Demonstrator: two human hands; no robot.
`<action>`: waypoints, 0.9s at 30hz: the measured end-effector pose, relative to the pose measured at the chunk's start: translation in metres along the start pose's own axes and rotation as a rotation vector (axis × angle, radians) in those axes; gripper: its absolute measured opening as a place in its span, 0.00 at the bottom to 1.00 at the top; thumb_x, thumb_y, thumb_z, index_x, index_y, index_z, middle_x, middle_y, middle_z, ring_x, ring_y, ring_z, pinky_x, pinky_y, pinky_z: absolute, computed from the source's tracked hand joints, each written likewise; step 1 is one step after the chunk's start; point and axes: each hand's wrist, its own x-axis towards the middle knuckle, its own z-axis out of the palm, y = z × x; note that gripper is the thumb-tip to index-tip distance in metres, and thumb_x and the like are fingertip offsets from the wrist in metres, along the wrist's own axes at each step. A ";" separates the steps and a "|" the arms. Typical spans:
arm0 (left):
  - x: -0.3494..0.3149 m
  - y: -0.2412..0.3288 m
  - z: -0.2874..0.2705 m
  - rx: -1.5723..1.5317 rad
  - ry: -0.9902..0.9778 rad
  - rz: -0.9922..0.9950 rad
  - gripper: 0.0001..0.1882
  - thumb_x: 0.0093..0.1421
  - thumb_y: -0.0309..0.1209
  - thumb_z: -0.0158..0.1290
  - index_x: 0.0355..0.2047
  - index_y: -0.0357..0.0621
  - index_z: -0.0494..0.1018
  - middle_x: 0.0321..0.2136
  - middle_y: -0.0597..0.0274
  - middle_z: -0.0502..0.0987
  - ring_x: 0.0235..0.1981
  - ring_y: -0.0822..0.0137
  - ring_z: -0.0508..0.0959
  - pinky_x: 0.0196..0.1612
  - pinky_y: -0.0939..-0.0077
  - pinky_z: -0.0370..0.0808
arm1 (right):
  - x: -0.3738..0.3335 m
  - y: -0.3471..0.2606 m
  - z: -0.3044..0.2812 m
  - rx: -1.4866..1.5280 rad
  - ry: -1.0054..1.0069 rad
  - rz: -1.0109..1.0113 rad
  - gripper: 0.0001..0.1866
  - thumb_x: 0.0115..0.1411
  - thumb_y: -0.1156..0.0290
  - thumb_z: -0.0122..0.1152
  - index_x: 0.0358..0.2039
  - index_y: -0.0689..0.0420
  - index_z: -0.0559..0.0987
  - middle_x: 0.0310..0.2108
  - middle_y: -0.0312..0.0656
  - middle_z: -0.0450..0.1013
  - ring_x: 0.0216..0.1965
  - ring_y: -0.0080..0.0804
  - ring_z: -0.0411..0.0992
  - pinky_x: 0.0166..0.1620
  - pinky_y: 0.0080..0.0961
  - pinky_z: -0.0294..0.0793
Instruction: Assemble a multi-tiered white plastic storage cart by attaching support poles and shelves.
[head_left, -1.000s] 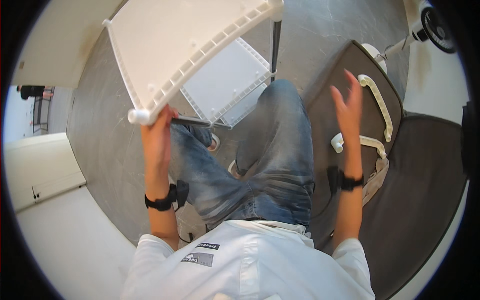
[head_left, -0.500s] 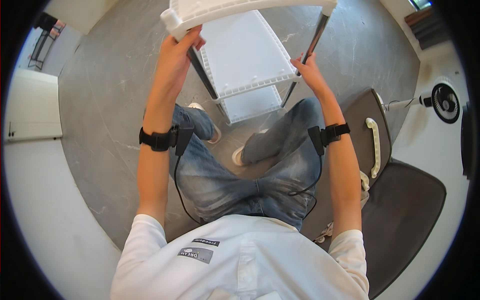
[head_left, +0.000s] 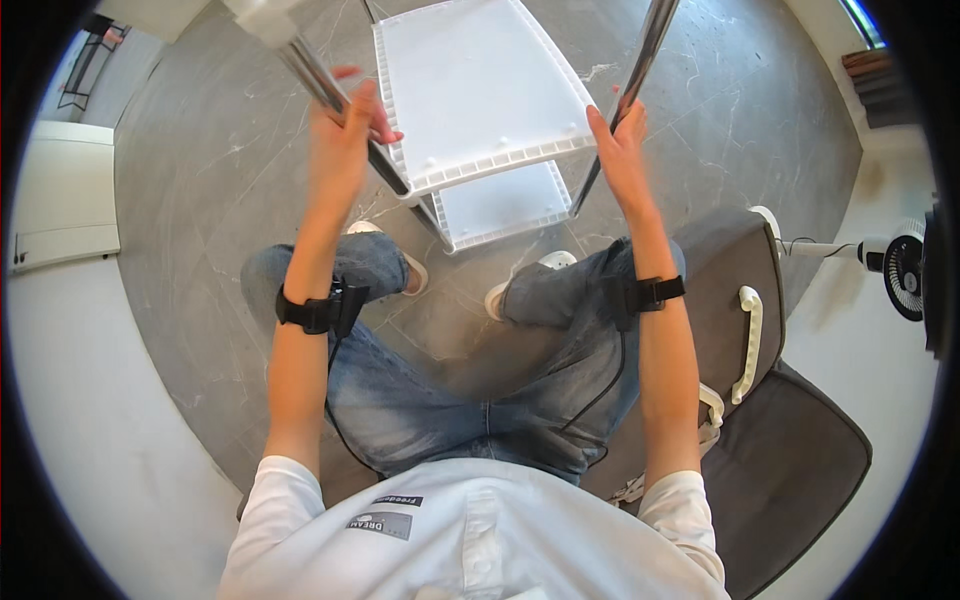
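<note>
A white plastic shelf rack with shiny metal poles stands in front of me, a perforated-edged tier [head_left: 485, 80] at mid height and a lower tier [head_left: 505, 208] beneath it. Around the left front pole [head_left: 318, 78] is my left hand [head_left: 338, 160], blurred, its fingers loosely curled with some tips showing past the metal. My right hand [head_left: 625, 155] grips the right front pole [head_left: 650, 50] just above the corner of the middle tier, thumb on the near side. The upper tier is mostly out of view; only its blurred left corner [head_left: 262, 20] shows.
Beside me on the right is a dark grey chair [head_left: 800, 470], with a white curved handle piece [head_left: 747, 345] lying on it. A fan [head_left: 903, 270] stands by the right wall. A white cabinet [head_left: 65, 190] is at the left, on grey marbled floor [head_left: 200, 250].
The upper tier has moved up out of view. My left hand has shifted from beneath its corner to lower along the left pole. My right hand stays on the right pole.
</note>
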 end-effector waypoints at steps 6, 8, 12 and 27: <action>0.020 -0.013 -0.009 0.225 0.115 0.382 0.36 0.62 0.47 0.44 0.62 0.45 0.40 0.50 0.45 0.65 0.47 0.55 0.73 0.47 0.63 0.75 | -0.004 -0.001 0.018 0.234 0.072 0.048 0.31 0.64 0.49 0.43 0.53 0.63 0.54 0.51 0.55 0.55 0.55 0.46 0.56 0.57 0.37 0.53; 0.010 -0.031 -0.010 0.096 0.019 0.266 0.37 0.62 0.48 0.44 0.62 0.45 0.40 0.52 0.44 0.63 0.51 0.55 0.70 0.47 0.62 0.74 | -0.008 -0.014 0.019 0.064 0.011 0.119 0.33 0.64 0.45 0.39 0.53 0.63 0.51 0.50 0.54 0.57 0.54 0.45 0.57 0.56 0.35 0.55; 0.008 -0.031 0.009 -0.217 -0.051 0.159 0.35 0.61 0.49 0.46 0.60 0.44 0.46 0.49 0.45 0.68 0.48 0.56 0.73 0.45 0.67 0.74 | -0.011 -0.003 0.016 0.042 0.071 0.112 0.31 0.64 0.45 0.39 0.51 0.62 0.52 0.47 0.54 0.60 0.52 0.46 0.60 0.53 0.35 0.58; 0.023 -0.108 -0.043 0.287 0.336 0.460 0.23 0.56 0.35 0.55 0.47 0.37 0.62 0.42 0.50 0.68 0.42 0.60 0.68 0.50 0.68 0.64 | -0.018 -0.037 0.052 -0.134 0.019 0.047 0.28 0.62 0.59 0.51 0.48 0.65 0.51 0.42 0.55 0.60 0.42 0.47 0.65 0.47 0.38 0.65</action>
